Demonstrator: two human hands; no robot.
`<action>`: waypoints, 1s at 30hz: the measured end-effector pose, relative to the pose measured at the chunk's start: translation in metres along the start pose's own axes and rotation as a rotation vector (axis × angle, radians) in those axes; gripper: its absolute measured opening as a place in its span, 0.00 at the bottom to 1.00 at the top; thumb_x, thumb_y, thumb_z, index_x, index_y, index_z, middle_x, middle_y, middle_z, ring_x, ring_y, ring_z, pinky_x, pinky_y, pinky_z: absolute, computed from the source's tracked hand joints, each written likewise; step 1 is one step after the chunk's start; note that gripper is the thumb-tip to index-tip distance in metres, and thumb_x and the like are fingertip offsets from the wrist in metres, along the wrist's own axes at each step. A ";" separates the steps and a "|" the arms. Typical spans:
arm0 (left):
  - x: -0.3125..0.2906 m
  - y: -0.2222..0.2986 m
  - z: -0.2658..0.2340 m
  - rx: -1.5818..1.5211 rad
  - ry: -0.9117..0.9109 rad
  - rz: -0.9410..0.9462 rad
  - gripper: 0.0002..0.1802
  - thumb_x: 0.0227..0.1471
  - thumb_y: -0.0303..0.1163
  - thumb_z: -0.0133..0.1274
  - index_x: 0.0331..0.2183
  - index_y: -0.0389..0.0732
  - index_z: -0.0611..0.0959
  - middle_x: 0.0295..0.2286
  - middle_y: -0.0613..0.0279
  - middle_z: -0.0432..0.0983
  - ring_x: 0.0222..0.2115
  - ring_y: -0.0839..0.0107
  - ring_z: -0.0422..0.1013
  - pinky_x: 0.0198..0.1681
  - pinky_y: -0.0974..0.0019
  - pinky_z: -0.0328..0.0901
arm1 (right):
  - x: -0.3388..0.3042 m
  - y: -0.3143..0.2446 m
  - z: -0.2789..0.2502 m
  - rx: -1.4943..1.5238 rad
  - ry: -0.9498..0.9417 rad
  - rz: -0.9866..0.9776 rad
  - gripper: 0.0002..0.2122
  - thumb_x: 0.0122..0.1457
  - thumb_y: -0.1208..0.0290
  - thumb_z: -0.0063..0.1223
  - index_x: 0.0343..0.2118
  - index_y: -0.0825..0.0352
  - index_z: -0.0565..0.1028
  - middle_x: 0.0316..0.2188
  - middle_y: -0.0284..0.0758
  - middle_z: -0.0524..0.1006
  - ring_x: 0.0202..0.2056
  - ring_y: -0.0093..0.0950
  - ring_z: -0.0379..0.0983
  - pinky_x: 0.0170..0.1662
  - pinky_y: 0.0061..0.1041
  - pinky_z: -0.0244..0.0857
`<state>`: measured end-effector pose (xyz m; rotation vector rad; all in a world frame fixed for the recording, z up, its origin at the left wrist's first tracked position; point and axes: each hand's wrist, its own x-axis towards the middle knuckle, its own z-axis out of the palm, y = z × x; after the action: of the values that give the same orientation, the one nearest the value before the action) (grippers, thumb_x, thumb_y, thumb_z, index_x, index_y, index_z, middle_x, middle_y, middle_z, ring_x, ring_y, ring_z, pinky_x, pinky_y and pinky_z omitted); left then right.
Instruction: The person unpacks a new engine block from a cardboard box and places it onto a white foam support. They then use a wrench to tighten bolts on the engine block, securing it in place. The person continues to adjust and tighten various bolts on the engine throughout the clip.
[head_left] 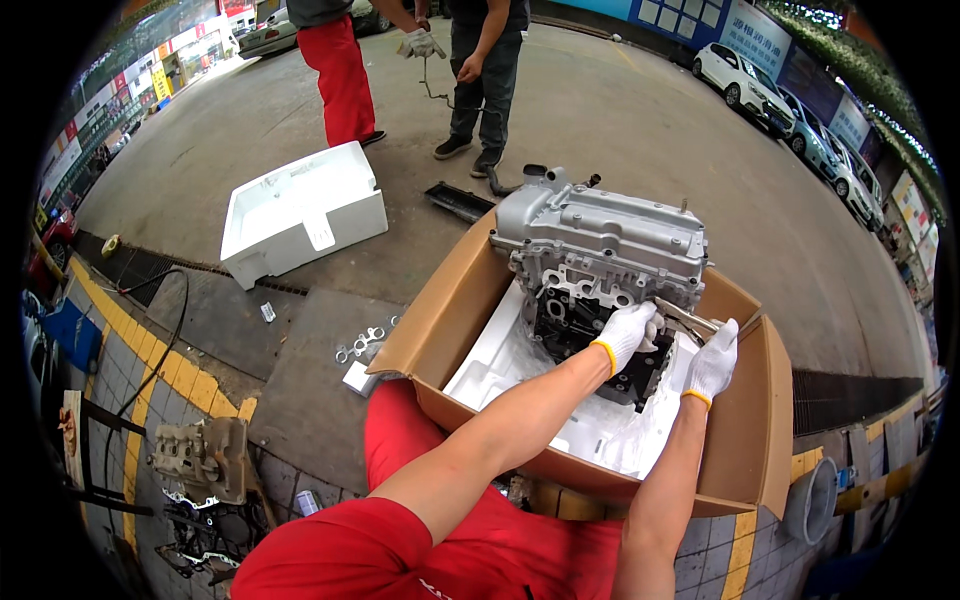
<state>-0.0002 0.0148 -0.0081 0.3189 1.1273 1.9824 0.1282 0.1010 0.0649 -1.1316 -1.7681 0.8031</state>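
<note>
A silver-grey car engine (605, 232) stands upright in an open cardboard box (450, 300), its lower block black. My left hand (628, 336), in a white glove with a yellow cuff, is closed at the engine's near side, around the head end of a shiny ratchet wrench (690, 318). The wrench's other end is in my right hand (712, 362), gloved the same way, with its fingers wrapped round the handle. What the wrench's head sits on is hidden behind my left fingers. White foam (590, 430) and clear plastic film lie under the engine.
A white foam cover (300, 215) lies on the ground at the left. Metal gaskets (362, 342) and a small white box (360, 378) are beside the carton. Old engine parts (205, 460) stand lower left. Two people (340, 80) stand ahead, one holding a thin bent pipe.
</note>
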 end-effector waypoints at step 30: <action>0.010 0.002 0.007 0.028 0.024 -0.067 0.24 0.71 0.46 0.42 0.30 0.41 0.81 0.16 0.69 0.69 0.13 0.73 0.65 0.19 0.64 0.70 | -0.009 -0.008 0.002 0.065 0.056 0.022 0.36 0.70 0.35 0.36 0.47 0.69 0.81 0.39 0.44 0.84 0.42 0.45 0.79 0.50 0.41 0.66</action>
<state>-0.0033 0.0256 -0.0042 0.2684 1.1673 1.9176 0.1257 0.0892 0.0676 -1.1220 -1.6744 0.8291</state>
